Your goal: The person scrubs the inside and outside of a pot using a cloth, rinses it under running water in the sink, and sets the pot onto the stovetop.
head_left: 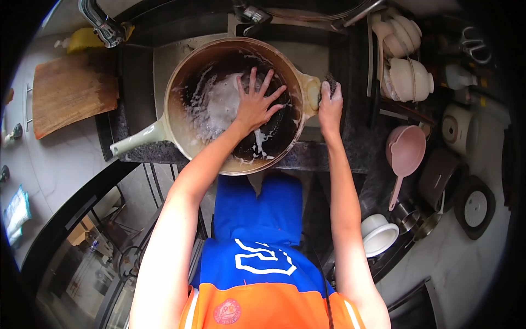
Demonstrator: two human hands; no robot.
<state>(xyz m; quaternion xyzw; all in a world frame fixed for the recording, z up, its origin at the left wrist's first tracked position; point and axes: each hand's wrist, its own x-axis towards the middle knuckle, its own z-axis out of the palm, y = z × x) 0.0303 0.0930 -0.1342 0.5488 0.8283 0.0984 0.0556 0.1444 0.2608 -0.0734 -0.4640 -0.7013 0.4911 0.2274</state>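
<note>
A large deep pan (181, 104), brown and soapy inside, rests over the sink (164, 60). Its long pale handle (143, 138) points to the lower left, and a short helper handle (310, 94) sticks out on the right. Inside the pan, my left hand (256, 104) lies with fingers spread over the dark bottom, beside white suds (219, 104). At the helper handle, my right hand (330, 112) is closed around a dark scrubber, probably steel wool (331, 82), with foam on the fingertips. The scrubber is mostly hidden by the fingers.
A faucet (104, 27) and a wooden cutting board (74, 94) are on the left. Along the right stand a rack with pale bowls (410, 79), a pink ladle-like dipper (406, 147) and a white bowl (379, 237). The dark counter edge (329, 156) runs in front of me.
</note>
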